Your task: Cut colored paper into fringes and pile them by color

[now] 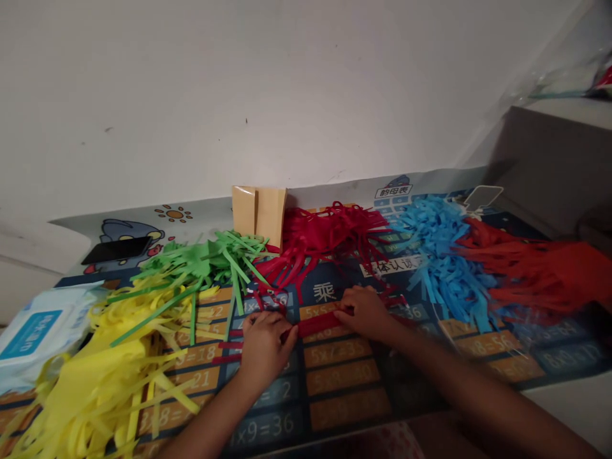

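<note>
My left hand and my right hand press on the two ends of a small bundle of red paper strips lying flat on a printed multiplication-table mat. Fingers of both hands are curled over the bundle. Just beyond the hands lies a heap of dark red paper strips. A few loose red strips lie to the left of my left hand.
Heaps of yellow strips, green strips, blue strips and orange-red strips spread across the mat. A wet-wipes pack sits far left, a black phone behind it, a tan folded card against the wall.
</note>
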`<state>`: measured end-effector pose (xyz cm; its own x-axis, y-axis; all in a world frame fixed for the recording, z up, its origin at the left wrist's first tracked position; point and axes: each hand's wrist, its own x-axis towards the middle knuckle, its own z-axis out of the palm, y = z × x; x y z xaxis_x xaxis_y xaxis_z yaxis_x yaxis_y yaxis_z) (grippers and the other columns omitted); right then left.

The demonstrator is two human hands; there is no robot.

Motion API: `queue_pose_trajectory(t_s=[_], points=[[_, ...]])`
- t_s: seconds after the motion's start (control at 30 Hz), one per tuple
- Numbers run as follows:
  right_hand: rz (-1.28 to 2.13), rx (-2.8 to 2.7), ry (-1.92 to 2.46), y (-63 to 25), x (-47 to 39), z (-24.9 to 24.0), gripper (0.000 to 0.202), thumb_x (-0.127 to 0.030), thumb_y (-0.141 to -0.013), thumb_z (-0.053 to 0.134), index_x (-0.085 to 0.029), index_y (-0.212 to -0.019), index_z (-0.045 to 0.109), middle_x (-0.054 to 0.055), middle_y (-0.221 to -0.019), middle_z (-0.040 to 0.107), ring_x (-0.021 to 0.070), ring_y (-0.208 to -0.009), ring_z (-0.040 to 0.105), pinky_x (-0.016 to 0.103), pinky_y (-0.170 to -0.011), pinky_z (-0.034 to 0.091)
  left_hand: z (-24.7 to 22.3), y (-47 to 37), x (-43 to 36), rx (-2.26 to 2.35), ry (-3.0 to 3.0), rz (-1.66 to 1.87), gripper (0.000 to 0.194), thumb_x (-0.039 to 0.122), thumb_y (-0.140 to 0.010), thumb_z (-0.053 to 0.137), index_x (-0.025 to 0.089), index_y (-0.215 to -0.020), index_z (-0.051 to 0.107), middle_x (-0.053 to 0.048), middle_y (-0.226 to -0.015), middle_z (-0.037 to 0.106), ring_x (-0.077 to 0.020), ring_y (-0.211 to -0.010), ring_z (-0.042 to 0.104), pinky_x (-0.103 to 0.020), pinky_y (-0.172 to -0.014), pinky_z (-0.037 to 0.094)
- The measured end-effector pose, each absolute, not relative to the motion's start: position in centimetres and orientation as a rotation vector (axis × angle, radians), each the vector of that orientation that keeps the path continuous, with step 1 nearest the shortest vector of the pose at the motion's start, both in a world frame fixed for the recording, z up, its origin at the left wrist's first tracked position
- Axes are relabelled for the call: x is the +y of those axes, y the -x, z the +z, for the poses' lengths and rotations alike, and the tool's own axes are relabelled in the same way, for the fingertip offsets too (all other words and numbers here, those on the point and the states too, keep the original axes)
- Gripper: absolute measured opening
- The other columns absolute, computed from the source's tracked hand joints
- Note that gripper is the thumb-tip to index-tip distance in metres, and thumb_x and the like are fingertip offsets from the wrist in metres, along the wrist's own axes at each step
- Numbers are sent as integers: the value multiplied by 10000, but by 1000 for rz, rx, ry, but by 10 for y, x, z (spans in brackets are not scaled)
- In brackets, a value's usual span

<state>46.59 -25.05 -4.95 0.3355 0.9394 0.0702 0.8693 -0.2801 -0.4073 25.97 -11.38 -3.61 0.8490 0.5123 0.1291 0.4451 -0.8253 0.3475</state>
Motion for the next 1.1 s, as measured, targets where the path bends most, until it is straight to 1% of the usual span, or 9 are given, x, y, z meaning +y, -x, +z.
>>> queue_pose_trajectory(t_s=[0.13, 0.23, 0.33, 0.4, 0.57, 0.67, 0.77, 0.9, 1.1], points=[[250, -1565, 2260, -465, -246, -51, 225, -272, -768, 742, -192, -600, 617, -18, -695, 635, 174, -740, 548, 314, -696, 271, -37, -263, -114, 757, -2778, 274, 239, 280, -870, 586, 211, -653, 657, -21, -737, 663, -229, -793, 586, -433, -814, 318], [234, -1524, 2287, -467, -247, -47, 152, -269, -772, 738, -193, -694, 632, -22, -692, 630, 167, -712, 548, 312, -681, 280, -36, -263, -117, 743, -2852, 344, 88, 229, -848, 614, 222, -788, 678, -36, -836, 671, -238, -841, 579, -445, -833, 325], [131, -1608, 2215, -469, -256, -39, 98, -253, -796, 724, -196, -796, 644, 2, -810, 654, 181, -804, 554, 339, -757, 303, -33, -262, -120, 538, -3007, 441, 226, 120, -817, 624, 298, -940, 686, -28, -982, 670, -256, -971, 546, -485, -925, 300], [-27, -1844, 2021, -470, -263, -37, 75, -279, -837, 706, -220, -844, 659, 18, -916, 670, 209, -925, 534, 392, -871, 281, -32, -262, -122, 366, -3103, 448, 246, 98, -794, 639, 306, -914, 690, -13, -980, 673, -261, -1014, 526, -507, -986, 266], [-325, -2250, 1726, -468, -262, -46, 59, -204, -928, 608, -210, -883, 646, 15, -876, 681, 202, -957, 507, 444, -983, 232, -30, -271, -129, 276, -3141, 468, 70, 252, -797, 656, 209, -849, 675, -26, -863, 668, -259, -997, 529, -526, -1041, 244], [-307, -2146, 1831, -463, -252, -46, 83, -207, -912, 623, -199, -830, 635, 2, -801, 662, 193, -900, 514, 431, -936, 262, -31, -276, -130, 321, -3123, 505, 91, 287, -824, 637, 203, -831, 673, -29, -834, 665, -248, -970, 541, -518, -1045, 251], [-277, -2082, 1934, -451, -247, -41, 88, -269, -898, 640, -187, -867, 639, 34, -866, 662, 215, -917, 505, 438, -904, 271, -35, -276, -128, 294, -3103, 553, 25, 224, -819, 650, 210, -803, 663, -11, -791, 664, -231, -916, 555, -511, -1024, 263], [-249, -2155, 1875, -446, -251, -50, 99, -233, -913, 626, -188, -829, 654, 32, -844, 667, 202, -869, 506, 402, -830, 280, -40, -263, -121, 247, -3054, 607, 69, 174, -840, 643, 228, -802, 665, 14, -775, 677, -218, -889, 573, -495, -1002, 262], [137, -1711, 1928, -476, -266, -65, 72, -252, -811, 766, -226, -773, 711, -8, -848, 675, 170, -840, 537, 345, -779, 263, -40, -250, -108, 372, -2766, 546, 157, 220, -906, 558, 268, -844, 694, 12, -804, 689, -194, -813, 592, -411, -847, 305]])
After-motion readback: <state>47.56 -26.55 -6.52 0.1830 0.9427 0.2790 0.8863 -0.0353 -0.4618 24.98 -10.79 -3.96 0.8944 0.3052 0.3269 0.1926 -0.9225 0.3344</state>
